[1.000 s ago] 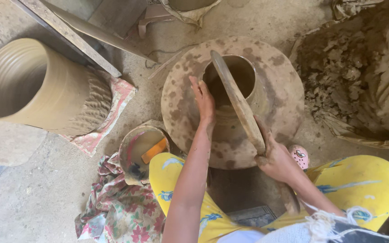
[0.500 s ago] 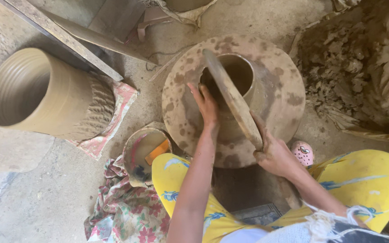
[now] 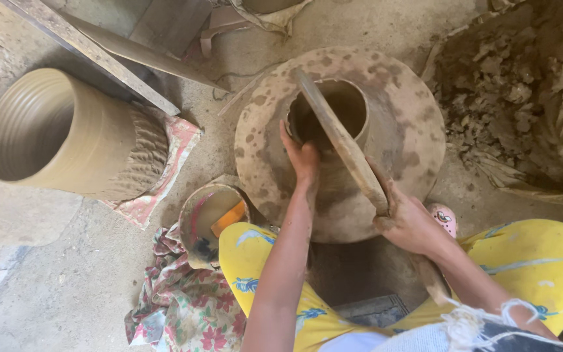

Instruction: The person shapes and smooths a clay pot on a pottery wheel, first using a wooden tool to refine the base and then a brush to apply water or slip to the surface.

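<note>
Left hand [image 3: 304, 158] flat against neck of wide mottled brown clay pot [image 3: 340, 140] at centre floor. Right hand [image 3: 410, 225] clenched round long flat wooden paddle [image 3: 341, 140], laid across mouth. Advise: support wall opposite paddle; light, even strokes.

A large ribbed clay cylinder [image 3: 66, 133] lay on its side well left of the hands, on a red patterned cloth [image 3: 158, 176]. Just left of the left forearm stood a small muddy bucket [image 3: 211, 221] above floral fabric [image 3: 177, 306]. Lumpy clay [image 3: 509, 91] sat far right.
</note>
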